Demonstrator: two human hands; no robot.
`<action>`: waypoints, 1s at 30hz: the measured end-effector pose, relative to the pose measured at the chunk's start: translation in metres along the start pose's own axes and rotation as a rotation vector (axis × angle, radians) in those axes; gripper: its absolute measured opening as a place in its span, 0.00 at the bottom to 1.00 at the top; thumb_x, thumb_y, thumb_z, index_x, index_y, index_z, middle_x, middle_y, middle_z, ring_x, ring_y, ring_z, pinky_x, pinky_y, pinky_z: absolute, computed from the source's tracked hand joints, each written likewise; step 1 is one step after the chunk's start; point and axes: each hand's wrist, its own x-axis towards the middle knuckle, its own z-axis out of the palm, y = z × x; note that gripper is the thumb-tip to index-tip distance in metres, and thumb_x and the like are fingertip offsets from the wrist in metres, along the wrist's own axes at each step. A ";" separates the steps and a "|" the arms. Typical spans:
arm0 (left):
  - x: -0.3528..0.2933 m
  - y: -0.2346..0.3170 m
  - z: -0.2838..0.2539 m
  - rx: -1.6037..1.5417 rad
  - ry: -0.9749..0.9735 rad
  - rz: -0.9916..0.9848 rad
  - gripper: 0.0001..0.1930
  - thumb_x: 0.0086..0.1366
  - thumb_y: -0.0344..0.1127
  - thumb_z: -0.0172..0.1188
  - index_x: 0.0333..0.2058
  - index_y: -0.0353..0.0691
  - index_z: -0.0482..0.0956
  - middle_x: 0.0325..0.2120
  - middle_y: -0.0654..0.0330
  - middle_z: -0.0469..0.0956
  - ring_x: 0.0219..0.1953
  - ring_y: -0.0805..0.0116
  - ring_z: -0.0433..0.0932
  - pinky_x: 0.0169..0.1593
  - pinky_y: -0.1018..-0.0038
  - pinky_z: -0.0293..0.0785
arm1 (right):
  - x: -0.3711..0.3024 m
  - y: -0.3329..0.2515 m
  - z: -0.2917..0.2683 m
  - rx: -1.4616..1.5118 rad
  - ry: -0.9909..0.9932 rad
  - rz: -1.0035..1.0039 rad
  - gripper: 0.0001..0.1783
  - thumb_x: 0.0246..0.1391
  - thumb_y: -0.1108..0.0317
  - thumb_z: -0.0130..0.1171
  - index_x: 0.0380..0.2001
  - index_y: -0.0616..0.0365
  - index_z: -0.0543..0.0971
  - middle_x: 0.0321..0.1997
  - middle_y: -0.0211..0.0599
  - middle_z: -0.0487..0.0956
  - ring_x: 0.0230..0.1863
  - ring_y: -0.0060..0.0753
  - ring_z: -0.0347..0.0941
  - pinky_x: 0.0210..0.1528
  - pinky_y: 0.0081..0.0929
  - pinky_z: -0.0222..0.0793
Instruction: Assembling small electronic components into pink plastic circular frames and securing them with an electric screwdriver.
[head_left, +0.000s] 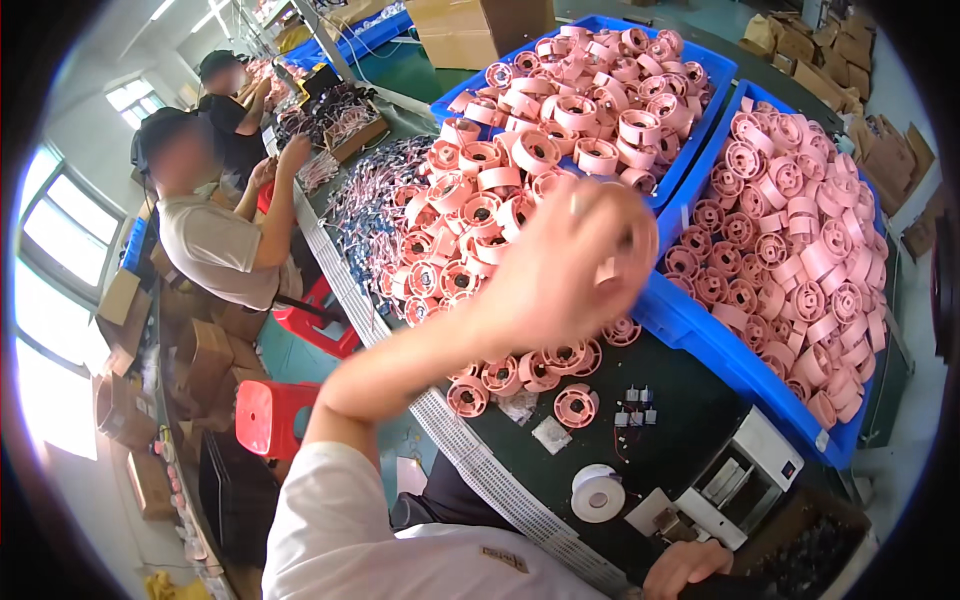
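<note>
My left hand [575,265], smeared by motion, is raised over the pile of pink housings [480,210] between that pile and the blue trays. Its fingers are closed round a pink round plastic housing [641,235], mostly hidden by the hand. Low in the picture, my right hand [686,568] is beside a white bench machine [745,470] and dark parts. Its fingers are curled, and what they hold, if anything, is hidden. A single pink housing [576,406] lies on the dark green table below the pile, near several small motors [636,415].
Two blue trays [690,335] heaped with pink housings stand at the right and back. A white roll [598,494] and a clear bag [551,435] lie nearer me. Bundled wires [375,200] spread leftward. Two people [215,240] work along the table, by red stools [265,415].
</note>
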 end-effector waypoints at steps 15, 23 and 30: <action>0.078 -0.153 0.069 0.410 -0.162 -0.350 0.31 0.54 0.55 0.58 0.43 0.31 0.68 0.39 0.41 0.75 0.49 0.43 0.70 0.52 0.55 0.67 | -0.002 -0.006 -0.005 -0.030 -0.054 0.003 0.25 0.58 0.68 0.52 0.56 0.67 0.64 0.24 0.48 0.77 0.20 0.42 0.74 0.23 0.36 0.72; 0.074 -0.161 0.069 0.403 -0.165 -0.361 0.33 0.55 0.59 0.55 0.46 0.31 0.67 0.42 0.40 0.73 0.52 0.43 0.67 0.55 0.51 0.61 | -0.001 -0.003 -0.001 -0.063 0.013 0.004 0.23 0.60 0.66 0.49 0.56 0.66 0.63 0.20 0.44 0.76 0.18 0.39 0.74 0.20 0.34 0.71; 0.090 -0.141 0.062 0.555 -0.181 -0.488 0.33 0.57 0.57 0.53 0.50 0.31 0.66 0.49 0.43 0.69 0.56 0.47 0.64 0.57 0.50 0.57 | -0.001 -0.003 -0.005 0.003 -0.065 0.017 0.23 0.60 0.67 0.49 0.56 0.65 0.62 0.21 0.45 0.76 0.18 0.41 0.74 0.21 0.36 0.72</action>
